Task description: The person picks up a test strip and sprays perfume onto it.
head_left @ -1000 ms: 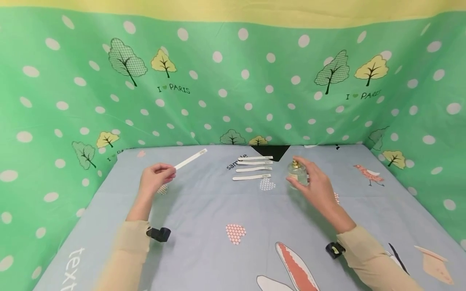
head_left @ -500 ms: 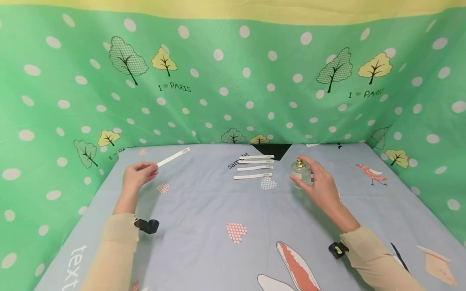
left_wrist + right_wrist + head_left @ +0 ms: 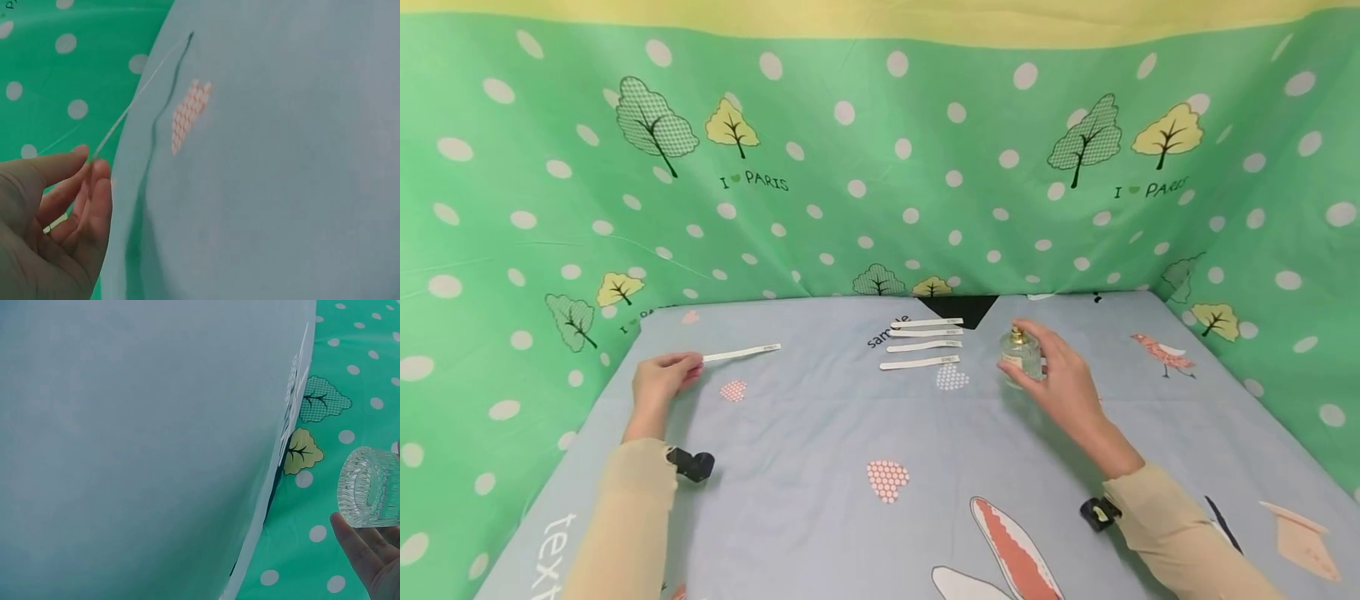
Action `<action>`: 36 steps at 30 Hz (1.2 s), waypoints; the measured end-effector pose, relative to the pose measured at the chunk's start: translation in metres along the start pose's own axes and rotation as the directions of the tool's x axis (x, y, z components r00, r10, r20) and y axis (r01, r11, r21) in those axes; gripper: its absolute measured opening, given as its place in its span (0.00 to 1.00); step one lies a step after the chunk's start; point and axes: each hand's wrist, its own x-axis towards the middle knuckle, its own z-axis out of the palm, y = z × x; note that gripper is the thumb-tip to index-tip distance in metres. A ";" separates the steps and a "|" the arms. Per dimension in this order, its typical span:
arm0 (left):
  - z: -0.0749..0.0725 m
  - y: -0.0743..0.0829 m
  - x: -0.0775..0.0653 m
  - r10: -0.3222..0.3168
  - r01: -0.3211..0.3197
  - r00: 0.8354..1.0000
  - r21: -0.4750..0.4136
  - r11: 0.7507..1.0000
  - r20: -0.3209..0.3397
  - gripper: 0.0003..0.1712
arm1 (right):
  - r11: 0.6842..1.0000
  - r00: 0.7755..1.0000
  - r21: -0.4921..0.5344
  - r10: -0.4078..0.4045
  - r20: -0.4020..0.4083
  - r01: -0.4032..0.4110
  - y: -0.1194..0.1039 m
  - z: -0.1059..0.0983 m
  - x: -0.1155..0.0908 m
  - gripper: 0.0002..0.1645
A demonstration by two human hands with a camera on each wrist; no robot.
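Observation:
My left hand (image 3: 664,379) pinches one end of a white perfume test strip (image 3: 741,353) between thumb and fingers, over the left part of the table. The strip points right, its printed end away from the hand. In the left wrist view the strip (image 3: 128,109) shows edge-on, its far tip meeting its shadow at the cloth. My right hand (image 3: 1066,379) grips a clear glass perfume bottle (image 3: 1021,357) with a gold sprayer neck, one finger on top of it. The right wrist view shows the bottle's ribbed glass base (image 3: 365,487), raised off the table.
Several more white test strips (image 3: 921,363) lie in a stacked row, apart from each other, at the table's back middle, left of the bottle. A blue-grey printed cloth (image 3: 805,467) covers the table. Green dotted curtain (image 3: 820,192) closes off the back and sides.
My left hand has moved left and then down with the test strip, which has swung from slanting upward to nearly level. The right hand with the bottle has shifted slightly right.

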 end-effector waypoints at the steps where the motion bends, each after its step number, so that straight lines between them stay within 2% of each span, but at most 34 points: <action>1: -0.001 -0.002 0.000 -0.003 0.004 1.000 0.026 1.000 -0.018 0.28 | 1.000 1.000 -0.001 -0.001 0.000 0.001 0.000 0.000 0.000 0.42; 5: -0.005 -0.006 -0.002 -0.002 0.014 0.995 0.117 0.993 -0.101 0.26 | 1.000 1.000 0.004 0.000 -0.001 0.000 0.001 0.000 0.001 0.42; 7: -0.005 -0.005 -0.004 0.001 0.014 0.993 0.132 0.991 -0.114 0.26 | 1.000 1.000 0.006 0.000 -0.002 0.000 0.001 0.000 0.001 0.42; 14: 0.005 0.009 -0.014 0.074 -0.070 0.996 0.073 0.995 -0.052 0.27 | 1.000 1.000 0.006 0.005 -0.004 -0.005 0.002 0.000 0.000 0.42; 20: 0.029 0.022 -0.019 0.129 -0.129 0.992 0.066 0.989 0.011 0.26 | 1.000 1.000 0.008 0.003 -0.008 -0.002 0.003 0.001 0.001 0.42; 26: 0.058 0.033 -0.026 0.196 -0.201 0.975 0.047 0.978 0.101 0.24 | 1.000 1.000 -0.001 -0.008 -0.011 0.008 0.003 -0.001 0.002 0.42; 31: 0.083 0.044 -0.030 0.213 -0.213 0.964 -0.019 0.977 0.158 0.24 | 1.000 1.000 0.000 -0.008 -0.010 0.008 0.004 -0.002 0.003 0.42; 36: 0.105 0.050 -0.032 0.229 -0.229 0.953 -0.024 0.973 0.199 0.22 | 1.000 1.000 -0.007 -0.006 -0.013 0.006 0.005 -0.002 0.002 0.42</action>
